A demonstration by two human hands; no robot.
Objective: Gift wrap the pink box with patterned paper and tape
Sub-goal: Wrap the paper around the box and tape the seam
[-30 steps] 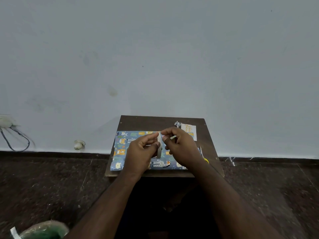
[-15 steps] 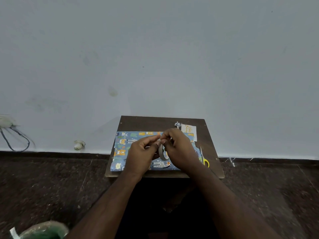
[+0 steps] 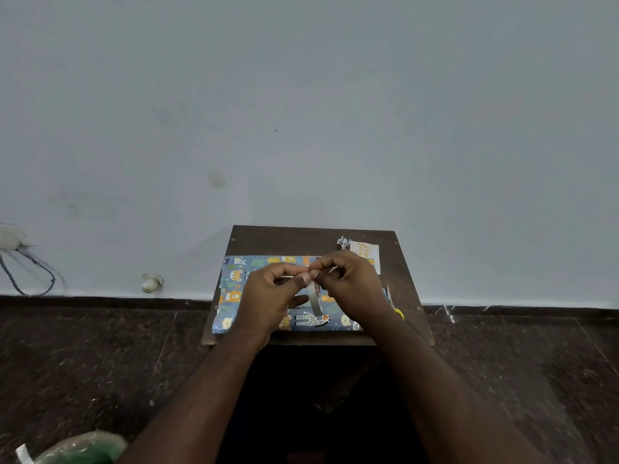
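Hands meet above the middle of a small dark wooden bench (image 3: 268, 239) set against a pale wall (image 3: 301, 95). Left hand (image 3: 268, 296) has thumb and forefinger curled in a pinch on the free end of the tape at the top of the tape roll (image 3: 315, 298); the grip is closed on the tape. Right hand (image 3: 351, 289) has its fingers curled around the roll, which stands on edge between the two hands, just above the parcel. Pink box is fully covered by the blue animal-patterned paper (image 3: 231, 286) and lies flat across the bench, beneath both hands. Scissors with yellow handles (image 3: 397, 311) lie on the bench at the parcel's right end, partly hidden by the right wrist. White greeting tag (image 3: 366, 252) rests at the far right corner.
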